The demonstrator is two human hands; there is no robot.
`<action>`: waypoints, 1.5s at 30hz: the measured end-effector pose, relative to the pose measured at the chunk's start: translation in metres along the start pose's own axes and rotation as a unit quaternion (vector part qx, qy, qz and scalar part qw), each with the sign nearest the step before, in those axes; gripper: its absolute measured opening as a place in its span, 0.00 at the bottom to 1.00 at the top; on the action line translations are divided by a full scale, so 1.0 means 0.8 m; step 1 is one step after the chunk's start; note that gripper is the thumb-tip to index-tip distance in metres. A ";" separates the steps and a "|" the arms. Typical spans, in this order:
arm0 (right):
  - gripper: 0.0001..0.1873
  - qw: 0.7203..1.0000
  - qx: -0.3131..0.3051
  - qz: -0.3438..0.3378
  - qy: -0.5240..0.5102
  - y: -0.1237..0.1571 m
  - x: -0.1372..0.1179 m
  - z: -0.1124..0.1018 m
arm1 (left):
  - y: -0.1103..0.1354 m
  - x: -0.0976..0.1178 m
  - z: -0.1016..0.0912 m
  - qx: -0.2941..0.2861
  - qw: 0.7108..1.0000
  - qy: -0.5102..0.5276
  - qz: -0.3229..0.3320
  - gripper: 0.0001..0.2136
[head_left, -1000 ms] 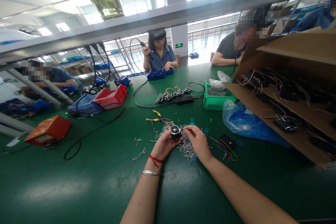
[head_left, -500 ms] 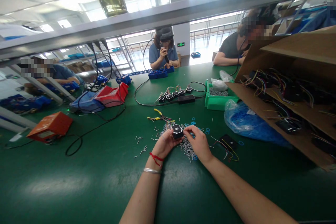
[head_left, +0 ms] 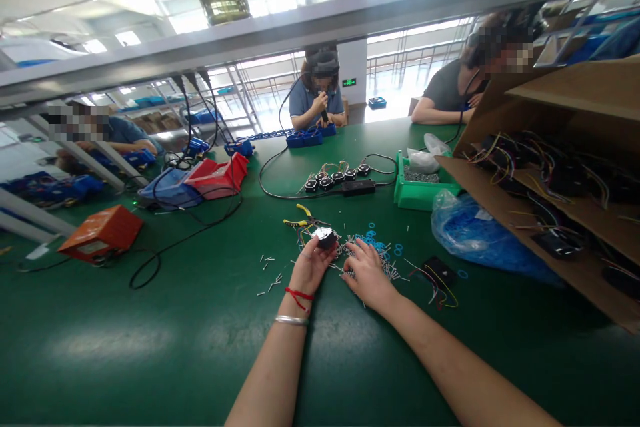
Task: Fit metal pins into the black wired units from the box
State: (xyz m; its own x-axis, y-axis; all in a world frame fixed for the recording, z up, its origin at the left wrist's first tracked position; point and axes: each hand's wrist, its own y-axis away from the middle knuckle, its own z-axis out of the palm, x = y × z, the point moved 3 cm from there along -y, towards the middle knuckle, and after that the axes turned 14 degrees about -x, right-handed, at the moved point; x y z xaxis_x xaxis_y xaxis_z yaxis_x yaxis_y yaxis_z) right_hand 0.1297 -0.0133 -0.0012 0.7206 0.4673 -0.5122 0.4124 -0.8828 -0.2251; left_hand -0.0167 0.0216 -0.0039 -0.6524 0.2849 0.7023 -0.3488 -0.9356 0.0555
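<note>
My left hand (head_left: 311, 265) grips a small black square motor (head_left: 325, 237) and holds it tilted just above the green table (head_left: 200, 347). My right hand (head_left: 367, 272) rests with fingers spread on a heap of small metal pins (head_left: 387, 268) beside it, holding nothing I can see. Blue rings (head_left: 373, 237) lie scattered just beyond the pins. Yellow-handled pliers (head_left: 300, 219) lie a little past the motor.
A row of finished motors (head_left: 336, 179) with a black adapter sits further out, next to a green bin (head_left: 420, 192). A blue plastic bag (head_left: 475, 237) and a cardboard box (head_left: 560, 167) of wired motors stand on the right. Red and blue bins, an orange box and cables lie left. Other people work across the table.
My right hand left the motor and dropped onto the pin heap, fingers spreading. My left hand tilted the motor and kept hold of it.
</note>
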 end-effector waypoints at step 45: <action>0.06 0.973 0.114 0.003 -0.202 0.001 -0.010 -0.038 | -0.001 -0.015 0.008 -0.028 0.988 -0.150 0.020 0.22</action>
State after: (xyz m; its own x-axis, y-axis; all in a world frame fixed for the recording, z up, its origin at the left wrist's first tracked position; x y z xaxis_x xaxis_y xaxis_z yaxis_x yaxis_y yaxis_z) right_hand 0.1411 -0.0159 0.0275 0.4250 0.4459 -0.7877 0.2415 -0.8946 -0.3761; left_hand -0.0043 0.0177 -0.0076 -0.4407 0.1661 0.8822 -0.3688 -0.9295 -0.0092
